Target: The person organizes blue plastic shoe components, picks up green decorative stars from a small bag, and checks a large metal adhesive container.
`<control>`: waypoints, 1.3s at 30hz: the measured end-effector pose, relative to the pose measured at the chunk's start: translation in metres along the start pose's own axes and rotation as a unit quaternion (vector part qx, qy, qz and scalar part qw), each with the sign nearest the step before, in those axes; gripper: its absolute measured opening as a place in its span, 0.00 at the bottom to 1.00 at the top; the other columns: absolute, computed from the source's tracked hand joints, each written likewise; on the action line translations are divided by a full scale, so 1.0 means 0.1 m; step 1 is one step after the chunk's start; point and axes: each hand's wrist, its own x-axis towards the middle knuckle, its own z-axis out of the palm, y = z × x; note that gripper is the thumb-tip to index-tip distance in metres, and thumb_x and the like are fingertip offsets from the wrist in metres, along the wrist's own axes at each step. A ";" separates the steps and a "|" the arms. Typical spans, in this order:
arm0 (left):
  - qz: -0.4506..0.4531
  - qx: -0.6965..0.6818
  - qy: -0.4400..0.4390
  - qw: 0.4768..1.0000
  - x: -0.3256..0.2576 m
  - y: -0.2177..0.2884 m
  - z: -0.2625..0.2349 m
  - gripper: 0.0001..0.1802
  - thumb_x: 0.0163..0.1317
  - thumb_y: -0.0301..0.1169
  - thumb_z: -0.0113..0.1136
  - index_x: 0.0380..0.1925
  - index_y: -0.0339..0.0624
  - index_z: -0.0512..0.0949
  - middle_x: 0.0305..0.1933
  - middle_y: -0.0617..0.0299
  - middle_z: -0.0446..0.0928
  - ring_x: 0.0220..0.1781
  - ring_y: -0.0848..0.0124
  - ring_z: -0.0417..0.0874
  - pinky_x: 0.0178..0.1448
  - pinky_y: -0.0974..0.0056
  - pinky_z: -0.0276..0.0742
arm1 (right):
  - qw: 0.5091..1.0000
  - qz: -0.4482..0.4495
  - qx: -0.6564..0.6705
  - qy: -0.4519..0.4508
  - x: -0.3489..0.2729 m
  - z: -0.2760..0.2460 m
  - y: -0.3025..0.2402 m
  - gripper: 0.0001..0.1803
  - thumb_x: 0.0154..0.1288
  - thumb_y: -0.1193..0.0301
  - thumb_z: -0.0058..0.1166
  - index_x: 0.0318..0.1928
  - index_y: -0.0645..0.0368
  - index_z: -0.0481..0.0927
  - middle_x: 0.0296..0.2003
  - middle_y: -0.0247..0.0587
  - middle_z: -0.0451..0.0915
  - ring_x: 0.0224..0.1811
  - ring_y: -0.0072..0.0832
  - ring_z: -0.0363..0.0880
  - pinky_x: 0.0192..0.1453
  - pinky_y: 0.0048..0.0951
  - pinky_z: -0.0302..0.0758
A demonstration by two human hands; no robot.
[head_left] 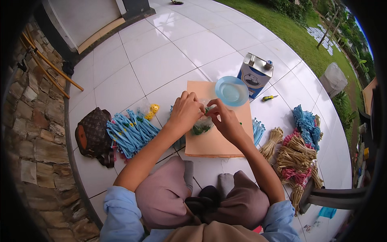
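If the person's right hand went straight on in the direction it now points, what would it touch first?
The right hand points up-left, fingers pinching the small clear bag of green bits. It already touches that bag; straight on it would probably meet the left hand, which holds the bag's other side. Depth is unclear.

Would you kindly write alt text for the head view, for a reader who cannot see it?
Seated on a white tiled floor, a person's left hand and right hand hold a small clear bag of green bits over a peach board. Blue fibre bundles lie left, tan and pink ones right.
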 end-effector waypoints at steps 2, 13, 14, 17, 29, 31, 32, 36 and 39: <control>-0.006 0.020 0.033 0.999 0.01 0.00 0.14 0.05 0.47 0.31 0.67 0.27 0.50 0.81 0.41 0.63 0.68 0.45 0.64 0.71 0.48 0.59 0.73 | 0.999 0.004 -0.039 -0.014 0.05 0.10 0.17 0.16 0.58 0.83 0.46 0.46 0.60 0.62 0.30 0.50 0.79 0.36 0.43 0.80 0.37 0.39 0.75; -0.086 -0.245 0.073 0.963 0.07 -0.24 0.63 0.29 0.50 0.21 0.61 0.45 0.40 0.53 0.45 0.43 0.64 0.43 0.39 0.74 0.44 0.49 0.72 | 0.982 -0.030 -0.184 0.008 0.11 0.32 0.25 0.22 0.51 0.85 0.47 0.49 0.63 0.63 0.29 0.50 0.76 0.40 0.44 0.72 0.39 0.41 0.72; -0.066 -0.259 0.073 0.961 0.08 -0.27 0.66 0.28 0.52 0.22 0.60 0.45 0.41 0.52 0.44 0.42 0.66 0.44 0.39 0.75 0.43 0.48 0.71 | 0.983 -0.028 -0.184 0.006 0.10 0.34 0.24 0.22 0.51 0.85 0.47 0.49 0.63 0.63 0.29 0.50 0.76 0.40 0.44 0.72 0.39 0.41 0.72; -0.107 -0.307 0.034 0.945 0.13 -0.24 0.67 0.26 0.54 0.23 0.58 0.45 0.42 0.51 0.40 0.40 0.70 0.43 0.38 0.76 0.41 0.46 0.70 | 0.975 -0.024 -0.219 0.006 0.08 0.33 0.24 0.23 0.51 0.85 0.47 0.50 0.65 0.62 0.31 0.50 0.75 0.40 0.44 0.72 0.41 0.40 0.72; -0.106 -0.361 0.077 0.923 0.09 -0.34 0.78 0.22 0.57 0.26 0.57 0.44 0.44 0.54 0.39 0.45 0.73 0.42 0.39 0.77 0.43 0.51 0.72 | 0.990 0.011 -0.128 0.060 0.03 0.32 0.28 0.20 0.53 0.84 0.50 0.48 0.62 0.64 0.31 0.45 0.75 0.39 0.42 0.73 0.41 0.38 0.72; -0.104 -0.367 0.065 0.922 0.09 -0.29 0.73 0.21 0.57 0.26 0.56 0.44 0.45 0.55 0.38 0.46 0.73 0.41 0.41 0.78 0.43 0.52 0.72 | 0.991 0.046 -0.084 0.095 0.01 0.30 0.29 0.19 0.53 0.83 0.51 0.45 0.61 0.64 0.30 0.44 0.76 0.36 0.39 0.76 0.38 0.36 0.73; -0.102 -0.374 0.052 0.920 0.09 -0.27 0.71 0.21 0.58 0.26 0.56 0.45 0.46 0.56 0.36 0.47 0.74 0.41 0.43 0.78 0.43 0.52 0.71 | 0.991 0.046 -0.084 0.095 0.01 0.29 0.29 0.19 0.53 0.83 0.51 0.45 0.61 0.64 0.30 0.44 0.76 0.36 0.39 0.76 0.38 0.36 0.73; -0.073 -0.346 0.052 0.934 0.08 -0.20 0.61 0.19 0.59 0.24 0.54 0.46 0.47 0.58 0.34 0.47 0.74 0.40 0.46 0.79 0.41 0.54 0.71 | 0.989 0.100 0.006 0.104 0.00 0.21 0.31 0.19 0.53 0.82 0.54 0.44 0.61 0.64 0.28 0.43 0.79 0.31 0.35 0.80 0.36 0.31 0.74; -0.081 -0.355 0.065 0.929 0.10 -0.18 0.63 0.17 0.58 0.23 0.53 0.45 0.45 0.61 0.32 0.47 0.74 0.39 0.47 0.79 0.41 0.55 0.71 | 0.985 0.118 0.051 0.115 -0.03 0.15 0.28 0.20 0.53 0.81 0.55 0.45 0.61 0.63 0.27 0.42 0.80 0.31 0.32 0.82 0.37 0.29 0.75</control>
